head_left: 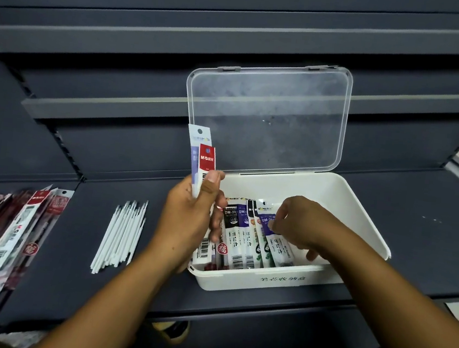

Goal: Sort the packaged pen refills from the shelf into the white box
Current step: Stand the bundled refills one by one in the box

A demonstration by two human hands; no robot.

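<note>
Left hand [190,215] grips two upright flat refill packets [203,157]; right hand [299,226] pinches a purple-labelled packet [269,229] inside the open white plastic box [360,216].

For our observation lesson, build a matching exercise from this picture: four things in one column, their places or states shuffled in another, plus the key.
1. clear lid
2. loose white refills
3. left hand
4. right hand

A. pinching a boxed packet in the white box
B. standing open
C. holding two packets upright
D. lying on the shelf, left of the box

Pairs: 1-B; 2-D; 3-C; 4-A
</note>
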